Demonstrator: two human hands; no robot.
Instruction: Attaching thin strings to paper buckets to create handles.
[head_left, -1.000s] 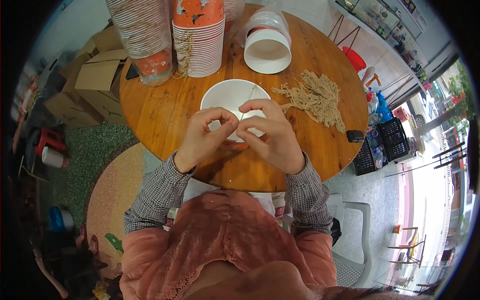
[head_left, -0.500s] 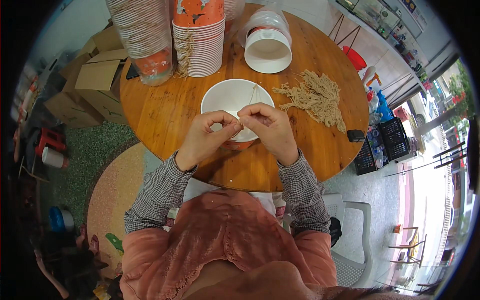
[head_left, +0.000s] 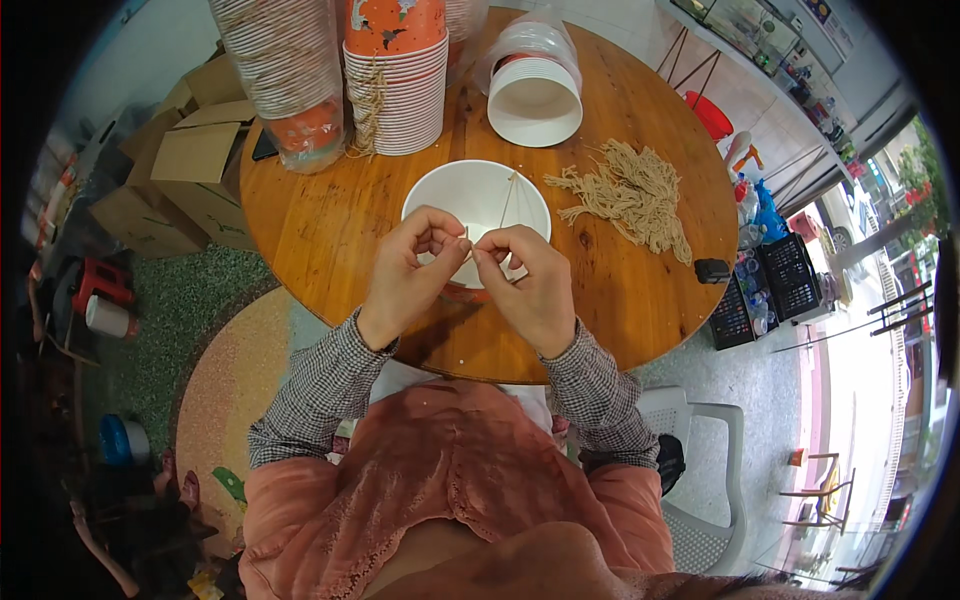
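A white-lined paper bucket [head_left: 470,175], orange on the outside, stands before me near the table's front edge. Over its near rim, my left hand [head_left: 408,275] and my right hand [head_left: 535,290] pinch with thumb and forefinger, their tips almost meeting. A thin twine cord [head_left: 507,203] runs from the bucket's far inner wall down toward my fingers. My left fingertips grip a short bit of cord; my right fingertips close on the cord too, though they partly cover it. To the right lies a loose heap of tan twine [head_left: 630,200].
On the round wooden table [head_left: 330,240] stand a tall bucket stack [head_left: 400,110] and a plastic-wrapped stack [head_left: 275,70]. Another bucket stack [head_left: 535,105] lies on its side. A small black object [head_left: 711,271] sits at the right edge. Cardboard boxes [head_left: 195,160] are at left.
My right hand has shifted slightly left and down, its wrist lower. My left hand has risen a little. More of the cord inside the bucket shows.
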